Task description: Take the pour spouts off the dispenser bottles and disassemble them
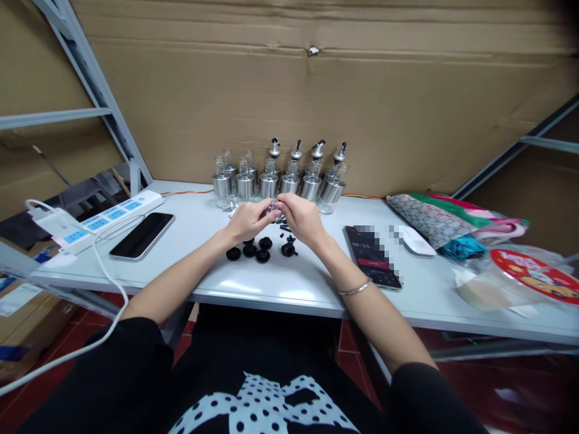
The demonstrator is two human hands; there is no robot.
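Observation:
My left hand (250, 220) and my right hand (301, 219) meet above the middle of the table, fingers pinched together. Between the fingertips is a small shiny piece (272, 208), mostly hidden, its exact kind unclear. Just behind stand two rows of glass bottles with steel sleeves (289, 182). Several in the back row carry pour spouts (318, 148) with black tips; the front ones have bare necks. In front of my hands lie several round black stoppers (263, 255). A black fitting (287, 249) and small black parts (285, 228) lie below my right hand.
On the left are a white power strip (113, 217) with a cable and a dark phone (142, 235). To the right lie a phone showing a timer (368, 256), a white mouse (418, 242), a patterned bag (434, 220) and a red-lidded tub (534, 274). Cardboard (253, 90) stands behind.

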